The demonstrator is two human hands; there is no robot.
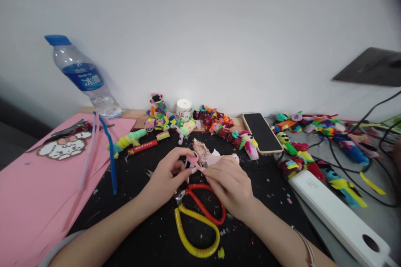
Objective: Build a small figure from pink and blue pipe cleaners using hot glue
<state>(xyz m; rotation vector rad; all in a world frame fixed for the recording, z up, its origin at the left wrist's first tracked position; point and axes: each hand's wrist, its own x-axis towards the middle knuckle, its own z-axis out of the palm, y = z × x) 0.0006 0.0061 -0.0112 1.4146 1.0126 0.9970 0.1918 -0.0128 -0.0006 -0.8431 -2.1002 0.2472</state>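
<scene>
A short pink pipe cleaner (193, 160), bent into a loop, is pinched between the fingertips of both hands. My left hand (167, 175) grips the loop from the left with thumb and forefinger. From the other side, my right hand (230, 181) closes on its right end; the curled fingers hide part of it. Just beneath lies a pair of scissors (196, 250) with one red and one yellow handle, its blades partly covered by my left hand. Right behind the fingertips are a beige fuzzy lump (200, 148) and a pale pink scrap (213, 158).
Pink paper sheets (40, 204) with a blue strip (110, 158) lie left, below a leaning water bottle (83, 75). Colourful fuzzy figures (228, 133) line the back near a white jar (184, 110) and phone (262, 133). A white power strip (338, 217) and cables fill the right.
</scene>
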